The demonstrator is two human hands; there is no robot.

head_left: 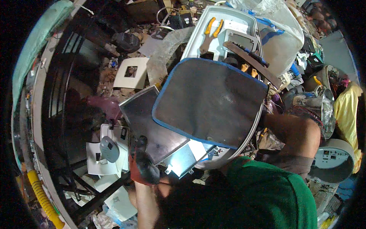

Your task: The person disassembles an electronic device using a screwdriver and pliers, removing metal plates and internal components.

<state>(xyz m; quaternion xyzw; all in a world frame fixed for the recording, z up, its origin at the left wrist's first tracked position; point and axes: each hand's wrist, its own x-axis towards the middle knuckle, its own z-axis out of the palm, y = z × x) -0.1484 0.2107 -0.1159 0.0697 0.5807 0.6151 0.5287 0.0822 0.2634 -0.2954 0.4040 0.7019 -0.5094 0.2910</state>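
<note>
My left hand (144,164), in a dark glove with a red cuff, is closed at the lower left edge of a dark flat screen panel (156,131). The panel lies tilted, its upper right part hidden under a dark mat with blue edging (209,103). Against the panel's lower side is a shiny metal-backed plate (183,159) with small mounting tabs, catching bright light. Most of my fingers are hidden behind the panel's edge. My right hand does not show.
Beyond the mat, a white tub (196,36) holds orange-handled pliers (212,32) and a long flat metal strip (251,63). White plastic housings (131,72) lie at left beside a black frame (57,95). A metal bucket (328,114) stands at right, beyond my bent knee (301,133).
</note>
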